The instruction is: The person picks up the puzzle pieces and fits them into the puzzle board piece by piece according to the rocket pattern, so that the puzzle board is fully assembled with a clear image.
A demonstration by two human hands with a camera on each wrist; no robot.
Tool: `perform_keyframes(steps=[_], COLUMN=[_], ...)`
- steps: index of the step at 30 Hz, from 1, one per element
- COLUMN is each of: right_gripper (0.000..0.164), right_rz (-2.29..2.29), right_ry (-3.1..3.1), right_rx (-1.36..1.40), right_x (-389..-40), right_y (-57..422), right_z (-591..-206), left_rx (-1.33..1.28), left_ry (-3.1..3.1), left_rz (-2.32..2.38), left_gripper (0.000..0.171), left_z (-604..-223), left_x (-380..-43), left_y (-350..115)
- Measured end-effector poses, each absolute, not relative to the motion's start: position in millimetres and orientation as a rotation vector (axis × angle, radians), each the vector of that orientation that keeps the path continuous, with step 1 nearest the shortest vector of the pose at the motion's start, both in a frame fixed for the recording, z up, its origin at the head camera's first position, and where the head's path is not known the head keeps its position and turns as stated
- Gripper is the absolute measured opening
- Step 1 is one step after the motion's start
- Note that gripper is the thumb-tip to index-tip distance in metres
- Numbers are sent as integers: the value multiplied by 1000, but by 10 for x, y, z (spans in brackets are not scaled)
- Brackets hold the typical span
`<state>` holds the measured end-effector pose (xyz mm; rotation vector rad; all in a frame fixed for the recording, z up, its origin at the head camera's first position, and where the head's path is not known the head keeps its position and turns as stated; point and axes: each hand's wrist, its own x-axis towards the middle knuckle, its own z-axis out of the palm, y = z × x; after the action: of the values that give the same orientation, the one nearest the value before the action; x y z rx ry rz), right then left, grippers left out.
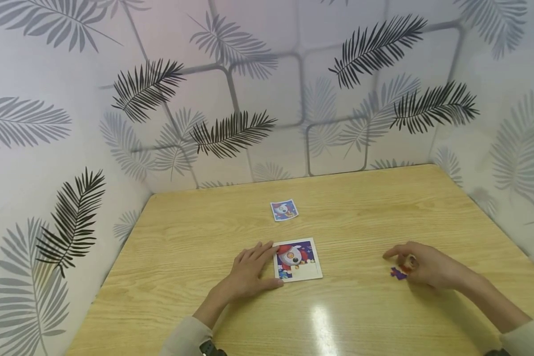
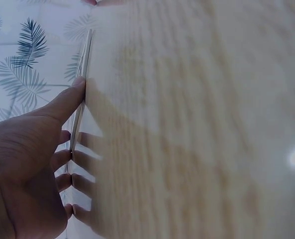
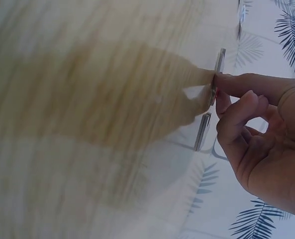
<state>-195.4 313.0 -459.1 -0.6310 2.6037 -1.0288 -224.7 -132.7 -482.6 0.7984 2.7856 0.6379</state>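
In the head view, my left hand lies at the left side of a square jigsaw board showing a white and red cartoon picture. Its fingers touch the upper left corner, and its thumb is against the near edge. The board's lower right part shows bare cream backing. Over to the right, my right hand is low over loose jigsaw pieces, fingertips right at them. A purple piece lies by the thumb; a red and tan piece is partly hidden by the hand. I cannot tell whether the fingers pinch a piece.
A small square picture card with a similar cartoon lies on the wooden table beyond the board. A patterned wall with feather prints rises behind the table and along its sides.
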Motion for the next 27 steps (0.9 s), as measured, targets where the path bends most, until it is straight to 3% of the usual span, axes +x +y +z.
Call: perform_keyframes(steps=[16,27], right_gripper=[33,31], right_rz=[-970,-1031], right_ry=[2739,2780], right_rx=[-639,-671], right_x=[-1943,-1965], right_y=[3077,2967], right_z=[-4583,-4572], left_rx=[812,789], left_ry=[2783,2776], left_rz=[640,623], left_gripper=[83,83], left_z=[-4837,-4826], left_x=[-2247,-2252], left_y=[-1335,-1337])
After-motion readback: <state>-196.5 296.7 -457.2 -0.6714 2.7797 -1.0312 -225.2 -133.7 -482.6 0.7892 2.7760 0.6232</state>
